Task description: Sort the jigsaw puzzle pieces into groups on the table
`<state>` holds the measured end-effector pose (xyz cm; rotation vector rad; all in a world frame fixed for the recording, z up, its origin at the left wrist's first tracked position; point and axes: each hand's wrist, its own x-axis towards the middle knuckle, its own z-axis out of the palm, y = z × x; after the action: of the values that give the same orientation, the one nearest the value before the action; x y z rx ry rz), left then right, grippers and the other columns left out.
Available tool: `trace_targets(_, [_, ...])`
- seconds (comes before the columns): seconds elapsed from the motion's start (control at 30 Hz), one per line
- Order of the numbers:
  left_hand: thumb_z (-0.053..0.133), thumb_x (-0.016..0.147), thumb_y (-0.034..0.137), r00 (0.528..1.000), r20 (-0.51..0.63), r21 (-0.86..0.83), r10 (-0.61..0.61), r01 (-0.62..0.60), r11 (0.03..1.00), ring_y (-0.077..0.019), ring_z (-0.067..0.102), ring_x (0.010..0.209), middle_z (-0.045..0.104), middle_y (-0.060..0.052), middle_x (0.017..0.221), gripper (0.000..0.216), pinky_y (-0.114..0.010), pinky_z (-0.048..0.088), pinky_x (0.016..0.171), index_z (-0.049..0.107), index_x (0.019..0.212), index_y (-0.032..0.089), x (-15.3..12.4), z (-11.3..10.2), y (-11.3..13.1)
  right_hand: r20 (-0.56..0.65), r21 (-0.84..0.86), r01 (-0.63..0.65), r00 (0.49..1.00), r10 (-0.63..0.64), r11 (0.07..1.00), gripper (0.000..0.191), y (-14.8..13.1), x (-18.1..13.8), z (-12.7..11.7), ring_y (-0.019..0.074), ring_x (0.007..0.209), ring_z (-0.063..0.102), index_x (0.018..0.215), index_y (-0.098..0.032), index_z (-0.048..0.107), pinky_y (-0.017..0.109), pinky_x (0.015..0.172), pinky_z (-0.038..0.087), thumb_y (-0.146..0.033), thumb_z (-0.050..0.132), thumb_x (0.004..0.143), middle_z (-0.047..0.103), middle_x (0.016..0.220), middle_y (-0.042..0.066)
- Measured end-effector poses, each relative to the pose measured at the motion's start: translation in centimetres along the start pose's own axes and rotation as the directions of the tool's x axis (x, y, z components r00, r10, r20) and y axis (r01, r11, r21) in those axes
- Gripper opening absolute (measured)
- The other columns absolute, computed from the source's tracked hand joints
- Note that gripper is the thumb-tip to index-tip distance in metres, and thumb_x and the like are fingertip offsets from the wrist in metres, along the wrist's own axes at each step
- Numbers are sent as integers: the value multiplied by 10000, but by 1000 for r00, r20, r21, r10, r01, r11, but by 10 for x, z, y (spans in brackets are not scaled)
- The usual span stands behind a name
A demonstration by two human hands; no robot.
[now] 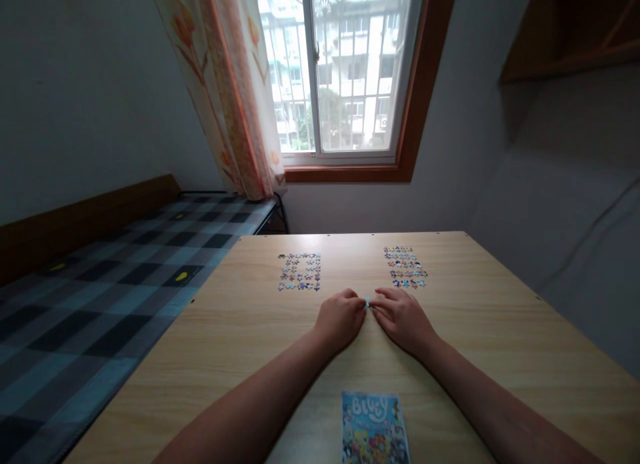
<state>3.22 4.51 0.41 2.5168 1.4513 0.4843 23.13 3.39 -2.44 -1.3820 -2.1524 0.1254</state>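
Near the middle of the wooden table, my two hands meet over a small light-blue jigsaw piece. The fingertips of my left hand are closed on its left side. From the other side, my right hand pinches it between thumb and fingers. Whether it is one piece or two joined ones, I cannot tell. Beyond my left hand lie loose jigsaw pieces in rows with a gap in the middle. Past my right hand is a second group of jigsaw pieces, also in rows.
A blue picture card reading "Bluey" lies at the near edge between my forearms. A bed with a checked cover stands along the left. Behind the table are a curtain and a window; a wooden shelf hangs upper right.
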Motion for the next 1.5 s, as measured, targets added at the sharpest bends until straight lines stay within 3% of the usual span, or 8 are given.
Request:
trace_targets(0.4, [506,948,307,999,-34,-7,15,-16,1000,-181,688,878,726,-49,1037,288,-286,545,815,775,1046,268,-1,0,1,16,0,1,1000,-1,1000,244,0,-1,-1,277,1174,605,1087,-296,785,477,1055,445,-253,613,920,692,1267,83])
trace_targets(0.53, [499,958,319,993,-104,18,-57,59,998,-178,690,893,729,-57,1059,299,-282,539,828,774,1046,243,1,-13,-6,17,6,8,1000,-8,1000,237,-1,-1,-2,271,1159,615,1091,-293,782,468,1053,446,-254,621,922,700,1253,83])
trace_targets(0.6, [486,966,333,981,-136,87,-140,153,984,-177,688,892,728,-57,1078,310,-282,534,812,777,1027,245,6,-27,-19,15,9,14,1000,-14,1000,229,-2,0,-2,268,1136,625,1080,-294,783,462,1043,454,-250,619,927,710,1233,78])
trace_targets(0.73, [485,957,383,899,-175,238,-402,434,869,-201,683,942,736,-69,1126,339,-279,512,778,778,1081,264,26,-62,-62,7,21,15,1000,-15,1000,226,-1,0,-1,265,1144,626,1076,-295,774,458,1041,457,-232,622,921,705,1246,71])
trace_targets(0.87, [526,916,338,847,-158,284,-507,531,799,-229,687,949,757,-117,1057,309,-270,492,743,794,1023,229,51,-82,-105,-18,63,-7,1000,8,998,300,2,1,0,266,1192,608,1177,-269,730,460,1067,447,-208,612,909,668,1308,81])
trace_targets(1.07, [602,866,389,810,-93,311,-579,576,756,-219,693,893,769,-133,989,298,-244,471,699,793,1010,212,81,-76,-130,-42,111,-27,999,32,993,343,2,2,2,266,1195,606,1231,-241,698,448,1059,460,-195,586,910,666,1296,95])
trace_targets(1.27, [630,826,449,792,-69,354,-606,588,728,-236,694,910,761,-148,948,351,-245,488,720,785,980,174,96,-65,-131,-39,136,-46,998,52,990,375,3,4,3,258,1187,606,1257,-229,683,430,1059,451,-172,576,902,667,1287,94])
trace_targets(1.5, [679,798,399,777,-79,377,-624,603,703,-278,703,971,758,-167,985,323,-275,518,768,776,1002,169,103,-63,-128,-30,150,-54,998,59,987,390,0,4,1,259,1177,603,1255,-227,684,425,1057,437,-153,572,888,667,1281,86])
